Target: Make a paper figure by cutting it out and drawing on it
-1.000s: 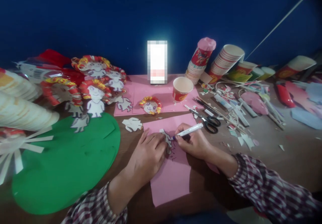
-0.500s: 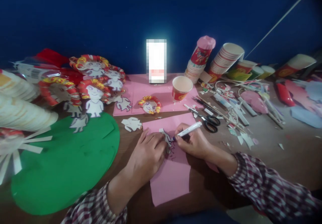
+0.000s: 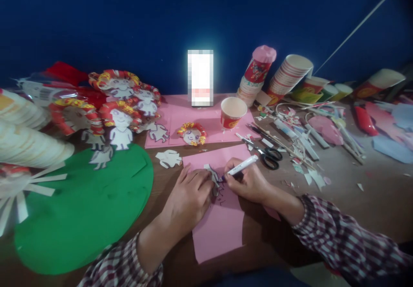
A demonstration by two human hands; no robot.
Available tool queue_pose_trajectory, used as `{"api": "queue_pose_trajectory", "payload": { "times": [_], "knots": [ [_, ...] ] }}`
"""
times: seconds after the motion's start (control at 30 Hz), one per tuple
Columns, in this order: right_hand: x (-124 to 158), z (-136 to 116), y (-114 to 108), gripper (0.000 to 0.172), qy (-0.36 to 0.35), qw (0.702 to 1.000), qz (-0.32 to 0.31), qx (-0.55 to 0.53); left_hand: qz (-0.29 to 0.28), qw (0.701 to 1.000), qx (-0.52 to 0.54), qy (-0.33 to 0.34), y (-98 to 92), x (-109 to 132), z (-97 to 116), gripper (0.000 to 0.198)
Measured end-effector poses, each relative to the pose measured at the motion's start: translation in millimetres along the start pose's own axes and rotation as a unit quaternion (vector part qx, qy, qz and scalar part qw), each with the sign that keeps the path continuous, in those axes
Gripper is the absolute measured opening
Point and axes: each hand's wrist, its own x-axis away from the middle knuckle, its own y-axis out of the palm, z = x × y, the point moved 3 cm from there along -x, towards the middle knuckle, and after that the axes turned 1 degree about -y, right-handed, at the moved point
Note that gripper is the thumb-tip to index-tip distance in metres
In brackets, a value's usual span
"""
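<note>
My left hand (image 3: 190, 196) presses a small white paper cutout (image 3: 213, 178) down on a pink paper sheet (image 3: 221, 229), fingers curled over it. My right hand (image 3: 248, 183) grips a white marker pen (image 3: 241, 165) whose dark tip touches the cutout's right edge. Dark pen marks show on the pink sheet just below the cutout. Both wrists wear plaid sleeves.
Black-handled scissors (image 3: 269, 154) lie right of the pink sheet. A paper cup (image 3: 232, 112) stands on a second pink sheet (image 3: 180, 121) with a doll face (image 3: 192, 134). A green disc (image 3: 87, 205) lies left, paper dolls (image 3: 121, 106) behind it, cup stacks (image 3: 290, 78) and scraps right.
Nothing has visibly changed beyond a slight shift of the camera; both hands stay on the cutout with the pen tip against it.
</note>
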Motion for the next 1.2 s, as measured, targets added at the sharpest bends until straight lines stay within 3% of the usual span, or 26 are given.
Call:
{"api": "queue_pose_trajectory", "payload": {
  "times": [0.67,0.97,1.2],
  "knots": [
    [-0.5,-0.3,-1.2,0.002,-0.021,1.000,0.000,-0.004,0.002,1.000,0.000,0.001,1.1,1.4,-0.3,0.021],
    [-4.4,-1.2,-5.8,0.007,-0.014,0.989,0.086,-0.123,0.003,1.000,0.002,-0.002,0.8,0.6,-0.3,0.021],
    [-6.9,1.9,-6.4,0.007,0.004,0.991,0.073,-0.114,0.003,1.000,0.003,-0.012,1.2,1.1,0.7,0.021]
  ]
}}
